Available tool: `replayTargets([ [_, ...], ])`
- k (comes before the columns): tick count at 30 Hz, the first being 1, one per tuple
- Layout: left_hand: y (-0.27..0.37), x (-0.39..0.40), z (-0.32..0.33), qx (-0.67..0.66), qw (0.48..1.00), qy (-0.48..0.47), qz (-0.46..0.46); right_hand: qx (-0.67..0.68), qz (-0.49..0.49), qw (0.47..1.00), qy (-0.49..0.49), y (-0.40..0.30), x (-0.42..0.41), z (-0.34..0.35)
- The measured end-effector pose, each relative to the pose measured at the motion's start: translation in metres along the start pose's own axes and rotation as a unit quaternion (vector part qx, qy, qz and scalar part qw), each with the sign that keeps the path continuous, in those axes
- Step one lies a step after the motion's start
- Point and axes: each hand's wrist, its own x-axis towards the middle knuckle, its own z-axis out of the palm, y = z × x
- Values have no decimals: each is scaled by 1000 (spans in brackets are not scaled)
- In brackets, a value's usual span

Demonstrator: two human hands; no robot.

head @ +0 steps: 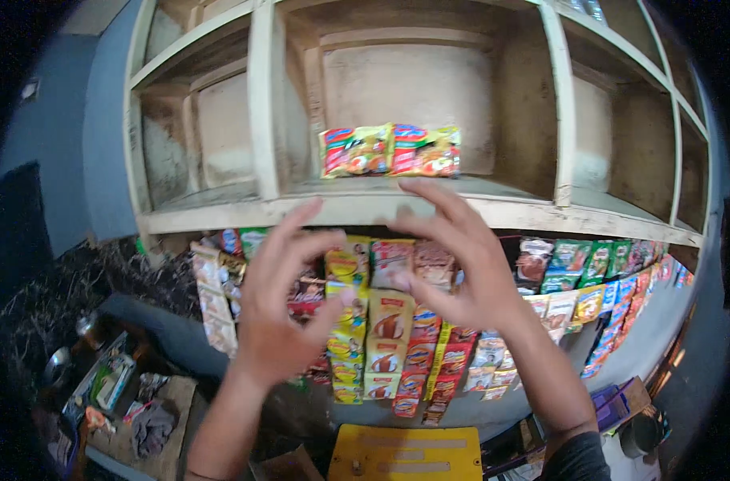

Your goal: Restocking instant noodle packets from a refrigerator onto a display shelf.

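Note:
Two instant noodle packets stand side by side in the middle compartment of a white wooden shelf point(353, 211). The left packet point(356, 151) and the right packet point(426, 150) face outward, upright near the front edge. My left hand point(286, 312) is raised below the left packet, palm turned inward, fingers apart and nothing in it. Opposite it, my right hand point(461, 264) holds nothing, its thumb and fingers spread. Its topmost fingertip overlaps the view of the right packet's lower edge; I cannot tell whether they touch. Both hands are slightly blurred.
Strips of sachets point(389, 337) hang below the shelf, behind my hands. A yellow plastic stool or table point(404, 451) stands at the bottom. To the lower left, a wooden surface holds a grey cloth point(153, 427). A purple container point(611, 409) sits at lower right.

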Motion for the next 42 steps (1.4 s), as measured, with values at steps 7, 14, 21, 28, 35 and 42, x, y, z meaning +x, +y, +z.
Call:
replayTargets([
  [7, 14, -170, -64, -41, 980, -132, -142, 243, 103, 956, -126, -92, -71, 86],
  [14, 37, -351, -204, 19, 916, -174, -360, 470, 194, 832, -221, -218, -106, 206],
  [21, 105, -475, -347, 117, 796, -32, -594, 559, 120, 756, -317, -377, -79, 312],
  [28, 160, -531, -420, 179, 676, 115, -706, 593, -3, 693, -411, -495, -50, 376],
  [35, 151, -571, -435, 117, 575, 294, -754, 613, 19, 657, -439, -547, -47, 433],
  [42, 85, -578, -470, 118, 586, 310, -739, 610, 30, 662, -436, -558, -31, 497],
])
